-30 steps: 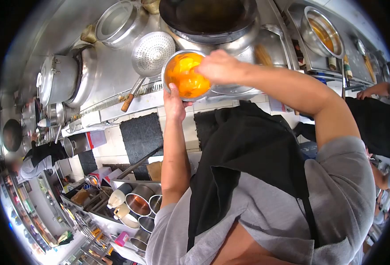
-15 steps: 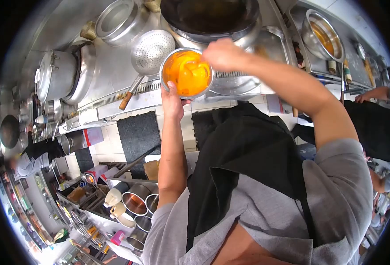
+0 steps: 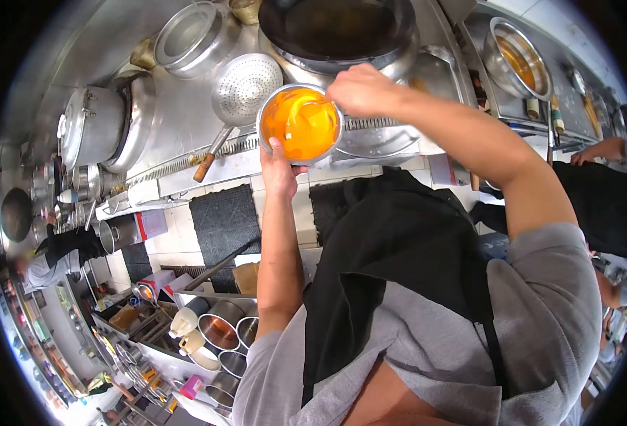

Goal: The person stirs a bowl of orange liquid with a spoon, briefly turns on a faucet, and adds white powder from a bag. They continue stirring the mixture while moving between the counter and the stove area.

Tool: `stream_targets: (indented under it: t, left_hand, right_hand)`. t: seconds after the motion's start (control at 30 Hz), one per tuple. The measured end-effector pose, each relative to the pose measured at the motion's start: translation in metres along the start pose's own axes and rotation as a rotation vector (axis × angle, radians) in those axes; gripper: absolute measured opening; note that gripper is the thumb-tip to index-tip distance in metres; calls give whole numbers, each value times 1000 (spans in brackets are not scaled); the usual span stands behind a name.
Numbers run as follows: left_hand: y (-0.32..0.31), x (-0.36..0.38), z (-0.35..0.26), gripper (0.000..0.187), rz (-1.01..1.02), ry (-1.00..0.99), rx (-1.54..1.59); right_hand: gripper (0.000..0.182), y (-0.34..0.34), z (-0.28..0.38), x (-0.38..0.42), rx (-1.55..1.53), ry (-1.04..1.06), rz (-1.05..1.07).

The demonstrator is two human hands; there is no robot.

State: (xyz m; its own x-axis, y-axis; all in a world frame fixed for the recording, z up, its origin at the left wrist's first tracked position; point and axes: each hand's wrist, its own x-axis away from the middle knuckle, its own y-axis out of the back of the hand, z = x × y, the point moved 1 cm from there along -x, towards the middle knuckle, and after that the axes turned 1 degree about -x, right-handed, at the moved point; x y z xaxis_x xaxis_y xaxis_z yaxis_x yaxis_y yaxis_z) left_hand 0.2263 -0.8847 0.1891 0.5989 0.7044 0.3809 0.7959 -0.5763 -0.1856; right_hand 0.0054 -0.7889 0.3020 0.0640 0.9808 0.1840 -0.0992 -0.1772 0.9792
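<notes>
A steel bowl [image 3: 263,136] holds a bright orange-yellow liquid [image 3: 300,122] that looks like beaten egg. My left hand [image 3: 279,170] grips the bowl's lower left side, with the thumb at the rim. At the upper right rim, my right hand [image 3: 359,90] is closed around something I cannot make out, its fingers over the bowl's edge. To the left of the bowl lies a perforated ladle [image 3: 247,89] with a wooden handle. Behind the bowl sits a large dark wok [image 3: 337,28].
Lidded steel pots [image 3: 94,126] stand on the left of the counter. Another steel bowl [image 3: 516,58] with orange liquid is at the upper right. People are at both sides. Steel containers [image 3: 220,325] stand in a rack at the lower left.
My right hand has shifted very slightly and looks sharper. The swirl in the orange liquid has changed shape. My left hand keeps its hold on the bowl.
</notes>
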Motion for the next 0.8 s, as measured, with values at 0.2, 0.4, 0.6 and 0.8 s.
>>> stream_targets:
  t: [0.2, 0.4, 0.6, 0.8]
  left_hand:
    - [6, -1, -11, 51, -21, -31, -34]
    - [4, 4, -47, 50, 111, 196, -438]
    - [7, -2, -33, 52, 73, 32, -261]
    - [-12, 4, 5, 49, -57, -58, 40]
  right_hand:
    - [28, 10, 16, 15, 5, 140, 65]
    - [28, 29, 4, -5, 166, 332, -190]
    - [22, -32, 29, 57, 47, -32, -57]
    - [40, -16, 31, 55, -96, -112, -100]
